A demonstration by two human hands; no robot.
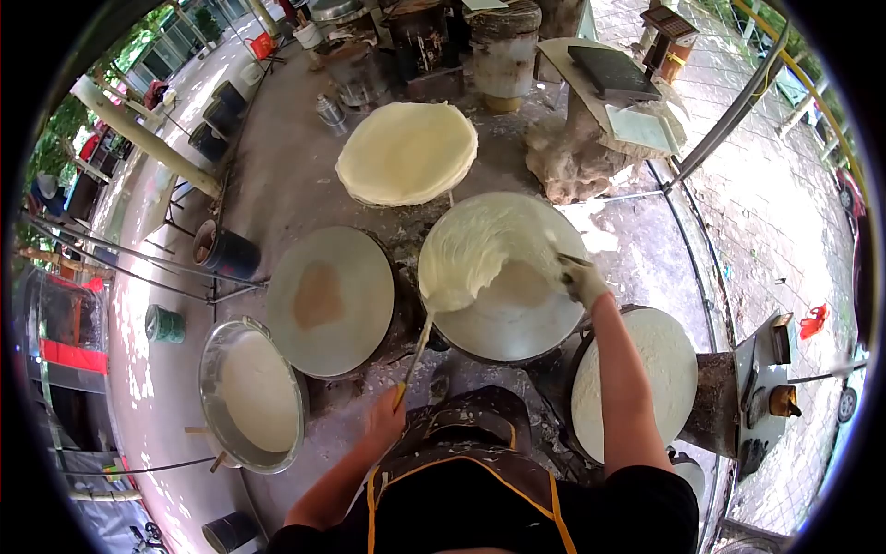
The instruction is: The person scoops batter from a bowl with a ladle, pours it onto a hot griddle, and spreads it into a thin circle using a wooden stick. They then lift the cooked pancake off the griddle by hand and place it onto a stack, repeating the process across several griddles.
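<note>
My left hand [386, 417] grips the wooden handle of a ladle [434, 309] whose bowl rests at the left edge of a round griddle [517, 323]. My right hand [581, 280], coated in white batter, holds a small scraper on the griddle's right side, spreading white batter [475, 245] over its upper half. The lower part of that griddle is bare. Left of it is a second griddle [330, 300] with a brownish patch in its middle. A third one at my right [646, 374] carries a whole white sheet.
A stack of finished thin sheets [406, 152] lies beyond the griddles. A metal basin of white batter [251, 395] stands at my left. Dark buckets [224, 249], a green can [164, 324], drums and a table with a tray [614, 72] surround the area.
</note>
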